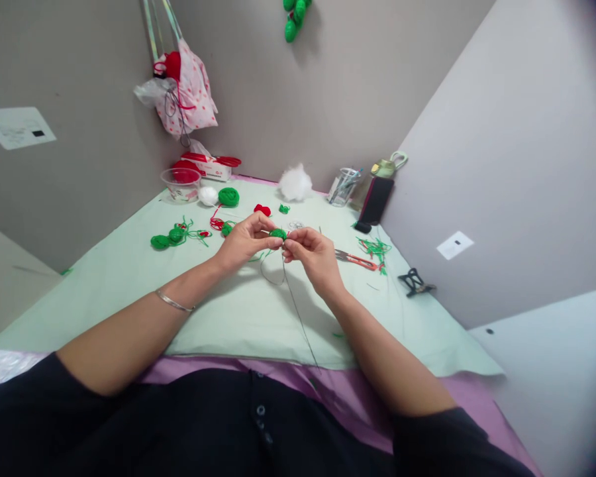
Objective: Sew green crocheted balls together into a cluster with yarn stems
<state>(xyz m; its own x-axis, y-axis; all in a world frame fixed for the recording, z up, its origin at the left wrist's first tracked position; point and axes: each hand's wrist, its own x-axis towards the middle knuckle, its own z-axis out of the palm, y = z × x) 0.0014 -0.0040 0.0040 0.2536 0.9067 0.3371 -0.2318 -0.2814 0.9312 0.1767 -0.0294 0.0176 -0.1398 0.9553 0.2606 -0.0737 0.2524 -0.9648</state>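
Between my hands, above the middle of the table, is a small green crocheted piece (pixel 278 234). My left hand (pixel 246 242) pinches it from the left with thumb and fingers. At its right edge my right hand (pixel 315 255) is closed, fingertips pressed together; whatever they grip is too small to make out. A thin dark thread (pixel 298 308) hangs from the fingertips down past the table's front edge, with a loop to its left. Just beyond the left hand lie green and red yarn pieces (pixel 218 224), partly hidden by it.
Orange-handled snips (pixel 357 260) and green yarn scraps (pixel 375 248) lie to the right, near a black claw clip (pixel 416 283). White stuffing (pixel 295 183), a green yarn ball (pixel 228 197), a clear tub (pixel 181 185), a pen cup (pixel 344 187) and a propped phone (pixel 376 201) stand behind.
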